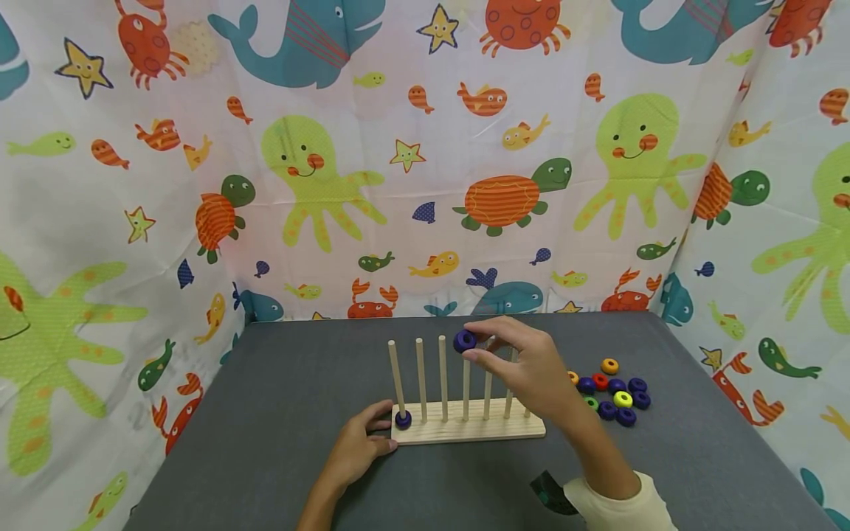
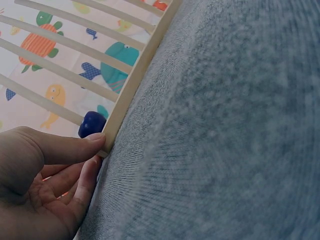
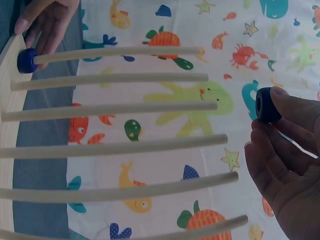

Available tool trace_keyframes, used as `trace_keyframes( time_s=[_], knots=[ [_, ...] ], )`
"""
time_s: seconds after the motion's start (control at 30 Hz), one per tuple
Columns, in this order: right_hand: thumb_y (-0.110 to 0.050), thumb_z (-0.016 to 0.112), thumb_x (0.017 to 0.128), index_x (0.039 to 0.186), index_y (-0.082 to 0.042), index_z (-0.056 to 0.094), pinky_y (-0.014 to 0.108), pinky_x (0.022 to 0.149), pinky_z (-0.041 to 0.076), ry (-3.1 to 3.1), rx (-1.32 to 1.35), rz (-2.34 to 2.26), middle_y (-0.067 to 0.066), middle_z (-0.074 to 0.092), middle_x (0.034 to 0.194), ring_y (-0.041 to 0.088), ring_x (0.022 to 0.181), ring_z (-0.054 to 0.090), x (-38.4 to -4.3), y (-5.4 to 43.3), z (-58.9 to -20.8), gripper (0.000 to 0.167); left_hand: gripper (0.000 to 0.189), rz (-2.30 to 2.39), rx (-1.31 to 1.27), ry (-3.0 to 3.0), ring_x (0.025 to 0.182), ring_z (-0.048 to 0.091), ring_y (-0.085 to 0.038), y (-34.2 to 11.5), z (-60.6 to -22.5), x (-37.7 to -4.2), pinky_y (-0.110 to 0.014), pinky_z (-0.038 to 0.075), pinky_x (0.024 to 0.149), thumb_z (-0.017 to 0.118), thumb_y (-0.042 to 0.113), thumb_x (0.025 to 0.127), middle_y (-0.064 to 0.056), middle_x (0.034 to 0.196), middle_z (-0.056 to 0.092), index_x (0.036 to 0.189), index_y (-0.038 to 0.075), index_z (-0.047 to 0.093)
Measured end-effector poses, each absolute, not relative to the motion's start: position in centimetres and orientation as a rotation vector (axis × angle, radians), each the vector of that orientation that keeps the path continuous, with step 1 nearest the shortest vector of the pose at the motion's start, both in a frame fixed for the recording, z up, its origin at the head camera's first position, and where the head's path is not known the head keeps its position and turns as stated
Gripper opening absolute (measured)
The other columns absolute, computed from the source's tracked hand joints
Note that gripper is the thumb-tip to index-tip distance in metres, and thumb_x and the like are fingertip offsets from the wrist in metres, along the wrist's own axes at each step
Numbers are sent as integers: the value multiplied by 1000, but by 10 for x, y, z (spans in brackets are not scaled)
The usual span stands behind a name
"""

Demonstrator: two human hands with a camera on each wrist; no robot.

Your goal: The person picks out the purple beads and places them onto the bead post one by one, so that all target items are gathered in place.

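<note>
A pale wooden peg stand (image 1: pixel 471 434) with a row of upright pegs rests on the grey table. My left hand (image 1: pixel 356 446) grips its left end, thumb at the front edge and fingers round the end. One dark blue bead (image 1: pixel 403 425) sits at the bottom of the leftmost peg, close beside the left thumb in the left wrist view. Above the peg tops, my right hand (image 1: pixel 531 363) pinches another dark blue bead (image 3: pixel 270 106) between thumb and fingers. In the right wrist view that bead is apart from the peg ends, its hole partly showing.
Loose beads in blue, red, orange, green and a yellow bead (image 1: pixel 623 399) lie in a cluster right of the stand. A dark patch (image 1: pixel 553 493) shows near the right sleeve. A curtain (image 1: pixel 412 206) printed with sea animals surrounds the table's back and sides.
</note>
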State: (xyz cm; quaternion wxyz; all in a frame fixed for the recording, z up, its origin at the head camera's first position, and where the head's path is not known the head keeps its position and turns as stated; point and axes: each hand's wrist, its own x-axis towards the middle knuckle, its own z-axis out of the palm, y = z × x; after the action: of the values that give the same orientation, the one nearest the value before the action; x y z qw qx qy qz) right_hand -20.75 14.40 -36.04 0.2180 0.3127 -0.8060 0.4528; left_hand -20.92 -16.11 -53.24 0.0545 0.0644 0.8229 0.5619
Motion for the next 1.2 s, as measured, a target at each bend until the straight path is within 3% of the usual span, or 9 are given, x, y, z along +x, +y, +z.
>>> trace_keyframes(
  time_s=[0.2, 0.57, 0.83, 1.2],
  knots=[
    [-15, 84, 92, 127, -15, 76, 28, 80, 61, -2244, 895, 1249, -6, 74, 114, 10, 94, 69, -209, 128, -361, 37, 70, 1707, 201, 2497, 128, 63, -37, -161, -533, -209, -37, 60, 96, 78, -5, 86, -21, 152, 57, 151, 1, 55],
    [-17, 84, 92, 128, -12, 77, 29, 84, 59, -2278, 913, 1250, -3, 75, 118, 22, 98, 68, -210, 106, -359, 37, 70, 1743, 213, 2469, 128, 64, -38, -160, -530, -208, -39, 61, 95, 78, -5, 86, -23, 152, 57, 152, -1, 54],
    [-17, 82, 94, 131, -10, 75, 44, 102, 59, -2286, 921, 1221, 0, 74, 126, 19, 122, 66, -213, 91, -358, 38, 71, 1758, 204, 2458, 128, 63, -38, -160, -531, -209, -42, 60, 96, 78, -5, 86, -23, 152, 56, 152, -1, 53],
    [-15, 82, 93, 130, -8, 75, 45, 103, 57, -2284, 970, 1202, 2, 75, 124, 19, 121, 65, -219, 76, -358, 38, 70, 1749, 207, 2460, 127, 64, -38, -161, -532, -209, -42, 60, 96, 78, -4, 86, -23, 152, 57, 152, -1, 54]
  ],
)
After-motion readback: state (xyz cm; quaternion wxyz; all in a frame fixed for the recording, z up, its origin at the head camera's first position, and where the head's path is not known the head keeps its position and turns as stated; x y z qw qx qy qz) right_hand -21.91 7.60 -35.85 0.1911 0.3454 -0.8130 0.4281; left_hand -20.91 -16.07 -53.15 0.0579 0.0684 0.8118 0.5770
